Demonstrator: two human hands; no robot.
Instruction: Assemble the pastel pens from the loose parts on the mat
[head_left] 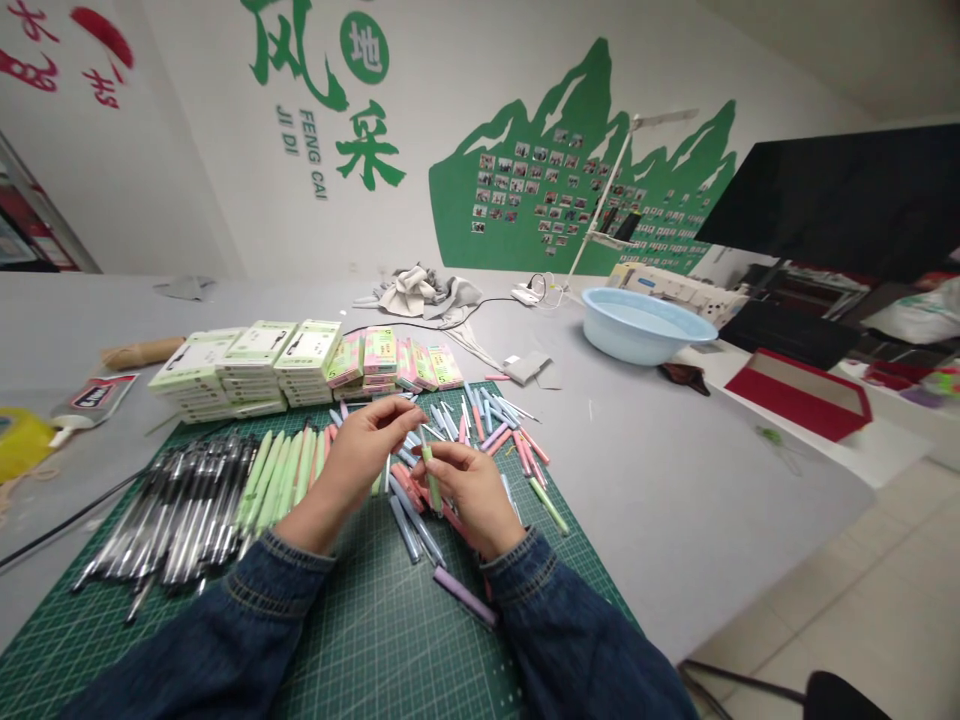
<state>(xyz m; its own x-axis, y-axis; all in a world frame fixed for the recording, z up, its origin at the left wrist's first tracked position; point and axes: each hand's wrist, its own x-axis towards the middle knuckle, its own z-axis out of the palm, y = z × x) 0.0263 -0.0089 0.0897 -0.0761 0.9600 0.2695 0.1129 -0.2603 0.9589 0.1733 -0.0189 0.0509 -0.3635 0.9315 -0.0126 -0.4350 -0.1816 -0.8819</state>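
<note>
Fingers of right hand (471, 497) pinch narrowly on pale green plastic pen (430, 478) | fingers of left hand (358, 458) nearly closed, holding cannot tell | loose pastel pens (491, 425) on green gridded cutting mat (360, 640)

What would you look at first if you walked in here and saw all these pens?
The big green mountain painted on the wall stands out first, high up behind the long grey table. Below it, the right hand holds a pale green pen beside the left hand, above a green cutting mat covered in pens. A pale blue basin sits towards the right.
</note>
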